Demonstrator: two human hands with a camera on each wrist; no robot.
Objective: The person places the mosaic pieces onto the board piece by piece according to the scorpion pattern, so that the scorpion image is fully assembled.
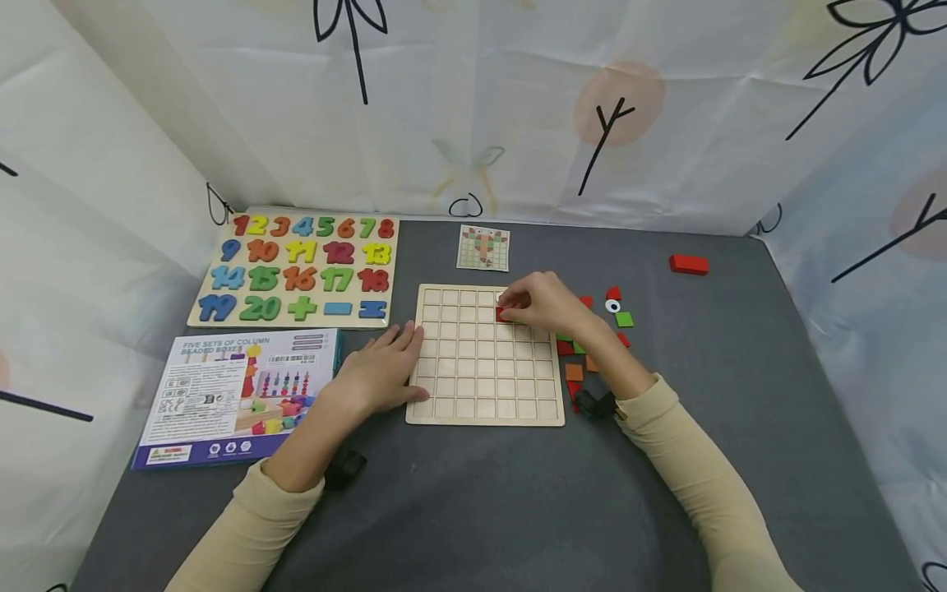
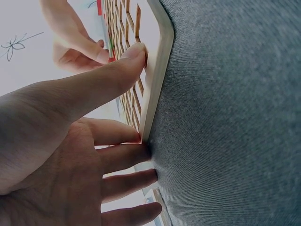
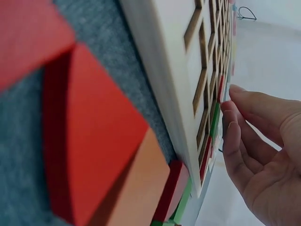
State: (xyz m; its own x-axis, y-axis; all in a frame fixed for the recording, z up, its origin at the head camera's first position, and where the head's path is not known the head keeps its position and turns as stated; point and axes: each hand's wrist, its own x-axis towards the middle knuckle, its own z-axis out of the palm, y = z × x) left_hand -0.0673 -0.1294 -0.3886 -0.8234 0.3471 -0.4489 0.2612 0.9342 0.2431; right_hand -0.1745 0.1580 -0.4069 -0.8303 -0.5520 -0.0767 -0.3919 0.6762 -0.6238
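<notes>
A light wooden grid board [image 1: 484, 395] lies on the table. My left hand [image 1: 381, 370] rests at its left edge with fingers extended; in the left wrist view, the thumb [image 2: 127, 61] touches the board's rim. My right hand [image 1: 547, 304] is over the far part of the grid, its thumb and forefinger pinching a small red block [image 1: 502, 315] at a cell. In the right wrist view, the right fingertips [image 3: 227, 106] are beside red and green pieces in the grid. The right hand hides some far cells.
Loose red, green and orange blocks [image 1: 574, 372] lie right of the board, with a white ring [image 1: 612, 306]. A pattern card [image 1: 483, 248] is behind it. Leftward are a number puzzle [image 1: 318, 309] and a toy box [image 1: 192, 395]. A red block stack [image 1: 689, 264] sits far right.
</notes>
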